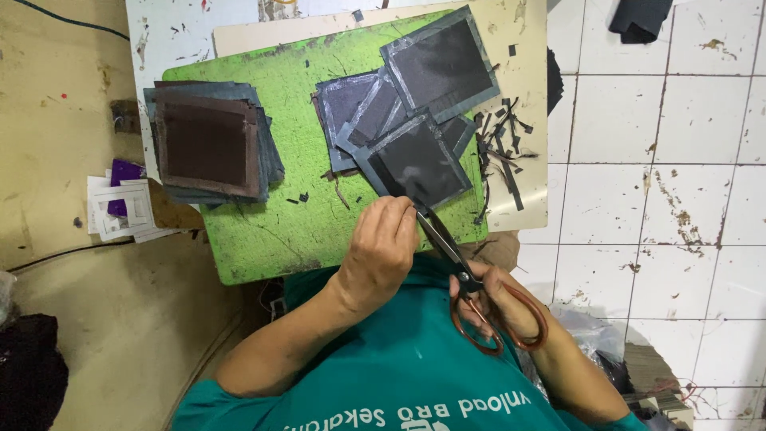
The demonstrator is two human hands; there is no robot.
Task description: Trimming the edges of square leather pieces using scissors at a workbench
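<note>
My left hand [381, 247] pinches the near edge of a dark square piece with a grey border [416, 164], which lies on the green cutting mat [295, 136]. My right hand [499, 302] grips scissors with orange-brown handles [471, 283]; their blades point up toward that same edge, right beside my left fingers. Under and behind the held piece lie a few similar dark squares [439, 64]. A stack of brownish-black squares [209, 144] rests at the left of the mat.
Thin dark offcut strips [503, 152] are scattered on the pale board [523, 88] at the mat's right. White and purple papers [124, 203] lie to the left. White tiled floor [662, 160] is on the right, with a dark cloth [638, 20] at top.
</note>
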